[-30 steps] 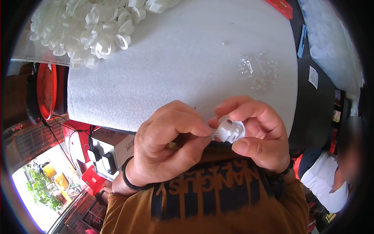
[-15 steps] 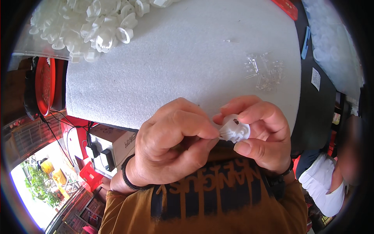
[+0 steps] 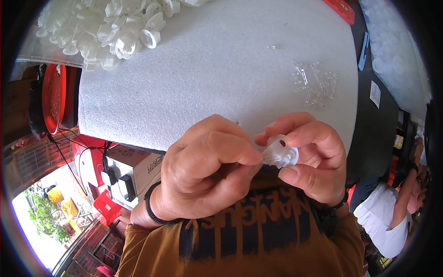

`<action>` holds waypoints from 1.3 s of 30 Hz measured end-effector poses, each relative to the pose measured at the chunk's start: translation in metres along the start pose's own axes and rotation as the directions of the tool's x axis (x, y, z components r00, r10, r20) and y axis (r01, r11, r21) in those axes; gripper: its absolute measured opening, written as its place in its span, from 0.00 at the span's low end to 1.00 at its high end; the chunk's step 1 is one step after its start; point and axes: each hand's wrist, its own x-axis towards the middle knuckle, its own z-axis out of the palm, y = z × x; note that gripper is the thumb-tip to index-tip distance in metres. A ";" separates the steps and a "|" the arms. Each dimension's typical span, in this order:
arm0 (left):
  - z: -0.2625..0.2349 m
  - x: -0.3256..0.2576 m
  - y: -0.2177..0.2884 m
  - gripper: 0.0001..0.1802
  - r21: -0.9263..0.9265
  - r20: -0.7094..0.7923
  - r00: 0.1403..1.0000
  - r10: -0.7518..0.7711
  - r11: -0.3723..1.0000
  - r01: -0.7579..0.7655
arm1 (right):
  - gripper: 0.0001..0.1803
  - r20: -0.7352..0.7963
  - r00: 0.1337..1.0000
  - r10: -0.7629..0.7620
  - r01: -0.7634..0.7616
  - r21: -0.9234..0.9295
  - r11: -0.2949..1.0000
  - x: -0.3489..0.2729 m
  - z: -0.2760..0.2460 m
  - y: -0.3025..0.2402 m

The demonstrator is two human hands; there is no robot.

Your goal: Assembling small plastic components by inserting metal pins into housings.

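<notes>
White plastic part (image 3: 288, 155) at near edge of tabletop (image 3: 184, 87), gripped by my right hand (image 3: 318, 159); my left hand (image 3: 214, 168) pinches thin wires (image 3: 271, 159) at its side. Clear wire-legged pieces (image 3: 318, 90) lie beyond.

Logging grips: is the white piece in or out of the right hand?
In: the right hand grips the white piece between thumb and fingers.

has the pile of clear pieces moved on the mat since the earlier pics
No, the pile keeps its place on the mat, just inside its right edge.
</notes>
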 end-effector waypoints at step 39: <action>-0.001 0.001 0.003 0.13 0.242 0.018 0.993 0.113 0.963 -0.114 | 0.16 -0.062 0.998 -0.034 0.027 -0.110 0.994 0.000 0.004 -0.007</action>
